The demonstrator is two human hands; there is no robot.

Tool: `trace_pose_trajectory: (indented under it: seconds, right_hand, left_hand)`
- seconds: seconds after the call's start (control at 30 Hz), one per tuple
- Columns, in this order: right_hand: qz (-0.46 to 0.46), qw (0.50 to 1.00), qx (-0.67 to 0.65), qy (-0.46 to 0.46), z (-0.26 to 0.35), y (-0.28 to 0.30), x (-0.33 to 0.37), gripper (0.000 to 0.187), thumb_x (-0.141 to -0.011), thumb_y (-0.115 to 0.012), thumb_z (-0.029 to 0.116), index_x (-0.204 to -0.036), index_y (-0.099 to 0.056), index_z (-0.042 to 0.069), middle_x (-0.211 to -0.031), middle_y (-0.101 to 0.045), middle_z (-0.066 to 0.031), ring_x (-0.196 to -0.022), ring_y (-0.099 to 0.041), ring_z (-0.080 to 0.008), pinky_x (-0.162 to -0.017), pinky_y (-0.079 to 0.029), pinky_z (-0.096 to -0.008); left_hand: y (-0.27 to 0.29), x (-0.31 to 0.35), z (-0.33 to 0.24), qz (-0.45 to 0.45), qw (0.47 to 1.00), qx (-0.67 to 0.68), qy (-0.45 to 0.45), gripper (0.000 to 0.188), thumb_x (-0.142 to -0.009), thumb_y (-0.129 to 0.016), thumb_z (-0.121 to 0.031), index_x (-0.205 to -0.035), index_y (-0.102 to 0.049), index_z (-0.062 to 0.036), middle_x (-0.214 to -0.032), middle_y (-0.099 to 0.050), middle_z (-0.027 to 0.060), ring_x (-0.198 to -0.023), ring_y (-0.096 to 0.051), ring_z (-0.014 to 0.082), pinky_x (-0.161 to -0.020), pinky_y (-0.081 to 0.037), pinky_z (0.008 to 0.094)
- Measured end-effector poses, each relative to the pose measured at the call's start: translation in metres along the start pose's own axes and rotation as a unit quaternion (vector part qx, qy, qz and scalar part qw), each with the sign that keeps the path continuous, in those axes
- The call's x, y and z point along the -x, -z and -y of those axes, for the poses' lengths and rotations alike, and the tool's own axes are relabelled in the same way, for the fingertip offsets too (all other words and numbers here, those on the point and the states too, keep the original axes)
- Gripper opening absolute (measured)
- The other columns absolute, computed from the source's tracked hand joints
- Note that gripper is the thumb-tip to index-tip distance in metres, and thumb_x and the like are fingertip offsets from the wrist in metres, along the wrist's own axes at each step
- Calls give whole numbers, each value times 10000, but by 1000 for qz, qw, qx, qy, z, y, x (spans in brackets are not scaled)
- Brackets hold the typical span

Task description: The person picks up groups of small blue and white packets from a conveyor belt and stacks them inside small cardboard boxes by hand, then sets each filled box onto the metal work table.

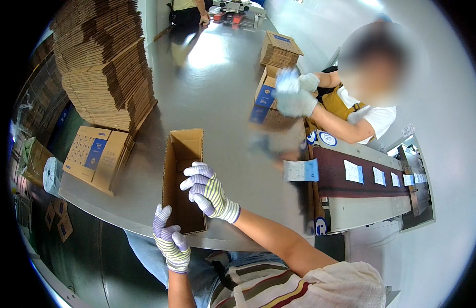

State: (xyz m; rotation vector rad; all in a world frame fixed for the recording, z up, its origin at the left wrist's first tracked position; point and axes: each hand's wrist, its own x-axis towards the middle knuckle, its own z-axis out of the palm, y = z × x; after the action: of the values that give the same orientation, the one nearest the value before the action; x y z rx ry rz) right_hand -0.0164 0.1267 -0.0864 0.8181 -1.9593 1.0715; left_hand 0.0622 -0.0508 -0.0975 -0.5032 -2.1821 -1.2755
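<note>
One open carton (184, 154) faces upward, its long axis near-to-far.

Down and forward we look from head height, near the shiny grey metal table (230, 97)! Wide fisheye view!

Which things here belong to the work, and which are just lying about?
Apparently in use:
left hand and right hand, at the open carton
stacked flat cartons
packets on the conveyor belt

Apparently lying about:
cardboard pieces on the floor
pale blue bundle beside the table
</note>
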Motion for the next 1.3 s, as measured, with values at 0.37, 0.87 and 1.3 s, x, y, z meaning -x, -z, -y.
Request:
trace_pose_trajectory:
  seconds: [0.37, 0.87, 1.3]
  right_hand:
    - [-1, 1000, -1, 5, 0, 0, -1, 179, -788, -527, 211, -662, -571, 91, -872, -669, -50, -1023, -565, -286, -1035, -364, -472]
    - [33, 999, -1, 36, -4, 6, -4, 192, -821, -525, 204, -677, -569, 85, -915, -667, -73, -1054, -551, -300, -1016, -379, -487]
    - [226, 947, 201, -110, -30, 172, 14, 185, -784, -672, 232, -887, -632, 84, -953, -645, -112, -934, -608, -310, -857, -476, -430]
  left_hand:
    - [0, 3, 0, -5, 999, 18, 27, 378, -981, -412, -322, -763, -500, -25, -1218, -564, 202, -1236, -478, 417, -1010, -388, 479]
    - [13, -4, -4, 72, 996, -50, -30, 472, -710, -784, -398, -879, -470, -89, -1220, -553, 175, -1201, -480, 444, -973, -418, 524]
    - [12, -22, -30, 150, 939, -223, -214, 396, -682, -760, -382, -670, -519, -67, -892, -588, 110, -1145, -524, 361, -1004, -394, 554]
